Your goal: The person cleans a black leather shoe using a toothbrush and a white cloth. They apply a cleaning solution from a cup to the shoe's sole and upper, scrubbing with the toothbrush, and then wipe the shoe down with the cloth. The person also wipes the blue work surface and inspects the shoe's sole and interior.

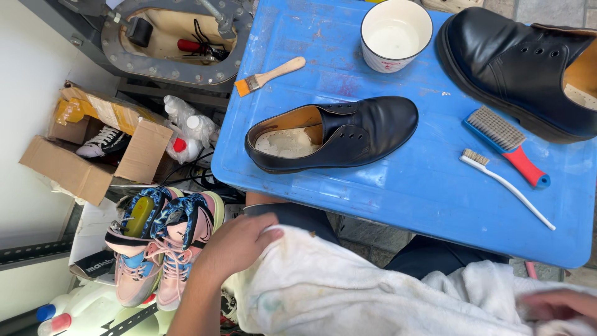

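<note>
2 black shoes, brushes, perhaps paste-filled cup

you've got a scuffed blue plastic table with two black leather shoes on it, well apart. also a white cup, a small paintbrush, a red-handled scrub brush and a thin white brush just beside it.
</note>
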